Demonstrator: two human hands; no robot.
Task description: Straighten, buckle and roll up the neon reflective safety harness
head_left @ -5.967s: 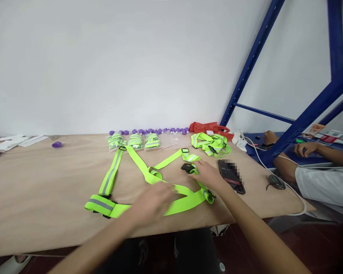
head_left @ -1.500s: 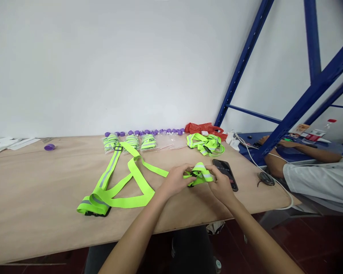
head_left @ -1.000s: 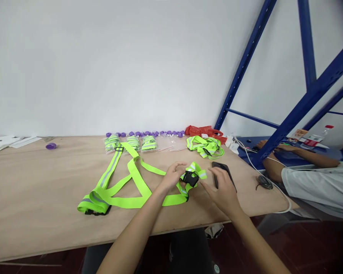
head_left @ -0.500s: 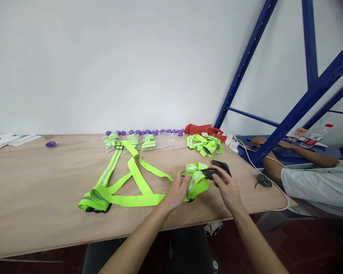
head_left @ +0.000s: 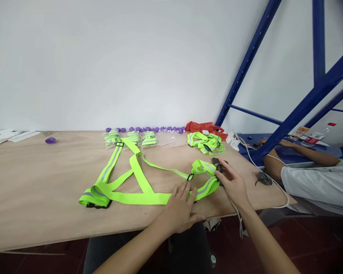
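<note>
Since a moment ago I note the reflective harness [head_left: 137, 179] spread flat again on the table [head_left: 31, 190], my left hand [head_left: 180, 209] pressing open-palmed on its belt, my right hand [head_left: 231, 184] pinching the buckle end.

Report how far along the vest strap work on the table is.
Done: three bagged vests sit in a row by the wall. In hand: one vest lies spread flat; the left hand presses its lower strap, the right hand grips the buckle end. Left: another loose vest lies bunched behind.
</note>
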